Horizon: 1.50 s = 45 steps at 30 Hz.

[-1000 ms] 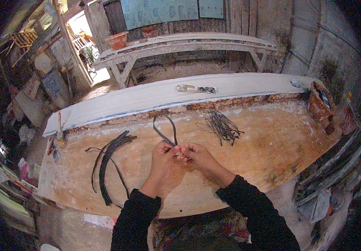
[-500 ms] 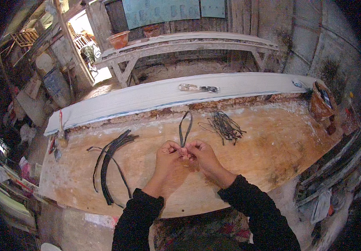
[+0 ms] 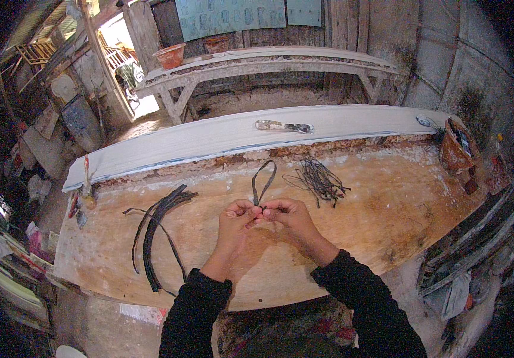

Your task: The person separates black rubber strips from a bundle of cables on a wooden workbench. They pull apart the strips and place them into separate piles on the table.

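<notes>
Over the middle of the wooden board (image 3: 221,179), my left hand (image 3: 237,218) and my right hand (image 3: 291,218) meet fingertip to fingertip. Both pinch the ends of one thin black strip (image 3: 272,173), which stands up beyond my fingers as a narrow loop. Where its ends cross or join is mostly hidden by my fingertips. To the left lies a bundle of flat black strips (image 3: 156,235), with a few loose ones curving away from it. On the right, beyond my right hand, sits a loose pile of thin black looped strips (image 3: 324,182).
A long white padded strip (image 3: 209,138) runs along the board's far side, with a stained tool handle (image 3: 284,126) on it. An orange-brown pot (image 3: 458,145) stands at the right end. Behind, a long bench (image 3: 269,59) carries an orange bowl (image 3: 170,56).
The loop has opened wider and leans slightly right. My fingers have shifted a little, with more of the pinched fingertips showing. The bundle and the pile lie unchanged.
</notes>
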Tool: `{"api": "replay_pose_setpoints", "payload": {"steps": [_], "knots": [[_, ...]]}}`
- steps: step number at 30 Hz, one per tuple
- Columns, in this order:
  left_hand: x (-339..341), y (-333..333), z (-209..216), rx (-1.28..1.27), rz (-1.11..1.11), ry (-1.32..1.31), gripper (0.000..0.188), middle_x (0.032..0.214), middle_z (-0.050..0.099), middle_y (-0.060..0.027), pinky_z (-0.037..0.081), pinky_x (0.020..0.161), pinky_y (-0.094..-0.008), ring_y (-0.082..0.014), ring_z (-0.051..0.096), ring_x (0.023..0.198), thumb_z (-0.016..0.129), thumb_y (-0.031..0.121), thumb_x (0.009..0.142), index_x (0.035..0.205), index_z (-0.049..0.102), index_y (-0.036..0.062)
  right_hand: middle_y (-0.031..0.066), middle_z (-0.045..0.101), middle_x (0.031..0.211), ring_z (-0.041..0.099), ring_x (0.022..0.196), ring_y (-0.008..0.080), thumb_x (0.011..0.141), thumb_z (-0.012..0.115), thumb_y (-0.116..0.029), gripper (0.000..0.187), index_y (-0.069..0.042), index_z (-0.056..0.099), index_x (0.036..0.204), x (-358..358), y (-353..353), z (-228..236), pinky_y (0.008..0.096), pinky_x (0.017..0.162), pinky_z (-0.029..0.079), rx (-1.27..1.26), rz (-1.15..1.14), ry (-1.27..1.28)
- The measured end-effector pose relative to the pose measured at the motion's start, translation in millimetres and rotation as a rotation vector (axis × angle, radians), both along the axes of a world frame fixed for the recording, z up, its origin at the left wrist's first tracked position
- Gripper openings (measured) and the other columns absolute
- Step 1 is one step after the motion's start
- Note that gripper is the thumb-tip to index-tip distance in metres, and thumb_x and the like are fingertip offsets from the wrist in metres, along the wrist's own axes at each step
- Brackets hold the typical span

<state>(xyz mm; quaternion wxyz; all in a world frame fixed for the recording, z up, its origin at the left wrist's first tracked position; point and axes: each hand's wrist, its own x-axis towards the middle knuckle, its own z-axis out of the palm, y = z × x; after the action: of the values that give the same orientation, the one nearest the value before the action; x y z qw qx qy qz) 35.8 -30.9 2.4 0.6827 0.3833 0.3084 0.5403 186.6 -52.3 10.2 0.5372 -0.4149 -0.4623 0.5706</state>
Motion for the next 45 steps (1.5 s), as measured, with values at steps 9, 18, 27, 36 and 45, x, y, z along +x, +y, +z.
{"api": "replay_pose_setpoints", "payload": {"steps": [9,18,27,36,45], "knots": [[-3.8,-2.3,2.3,-0.006,-0.111,-0.035,0.008,0.078,0.06,-0.0036,0.048,0.062,-0.0218,-0.0114,0.058,0.069,0.063,0.008,0.079,0.084,0.058,0.0033,0.0038,0.064,0.079,0.058,0.073,0.0104,0.075,0.067,-0.009,0.018,0.0,0.064,0.09,3.4,-1.7,6.1,0.0231,0.067,0.046,0.04,0.056,0.014],[-4.6,-0.4,-2.1,0.015,-0.134,0.031,0.011,0.083,0.063,-0.0065,0.049,0.064,-0.0224,-0.0119,0.059,0.073,0.062,0.01,0.08,0.087,0.059,0.0031,0.0035,0.062,0.077,0.057,0.07,0.0102,0.074,0.066,-0.007,0.01,-0.002,0.063,0.082,3.3,1.2,1.3,0.0238,0.065,0.046,0.138,-0.007,-0.124],[-7.1,0.4,-4.6,-0.094,-0.207,-0.176,0.004,0.086,0.063,-0.0066,0.051,0.065,-0.0247,-0.0143,0.061,0.077,0.056,0.006,0.082,0.086,0.058,0.0065,0.0124,0.057,0.101,0.057,0.087,0.0265,0.075,0.062,-0.01,0.014,-0.007,0.058,0.088,-4.7,-10.1,2.2,0.0332,0.072,0.047,0.845,-0.272,-0.784],[-13.1,6.4,2.6,-0.033,-0.295,-0.136,0.019,0.085,0.061,-0.0052,0.051,0.06,-0.0252,-0.0138,0.06,0.075,0.062,0.004,0.078,0.088,0.047,0.0092,0.0135,0.058,0.1,0.058,0.09,0.0293,0.068,0.059,0.008,0.028,-0.005,0.055,0.092,-6.0,-16.8,12.5,0.0337,0.076,0.047,0.775,-0.071,-0.691],[-10.0,-2.0,13.9,-0.008,-0.147,0.06,0.024,0.085,0.061,-0.004,0.051,0.06,-0.024,-0.0125,0.059,0.077,0.065,0.005,0.076,0.096,0.051,0.008,0.0121,0.06,0.088,0.059,0.078,0.0284,0.069,0.06,0.007,0.024,-0.005,0.056,0.09,-1.3,-5.5,3.6,0.0319,0.065,0.048,0.972,-0.26,-0.738]]}}
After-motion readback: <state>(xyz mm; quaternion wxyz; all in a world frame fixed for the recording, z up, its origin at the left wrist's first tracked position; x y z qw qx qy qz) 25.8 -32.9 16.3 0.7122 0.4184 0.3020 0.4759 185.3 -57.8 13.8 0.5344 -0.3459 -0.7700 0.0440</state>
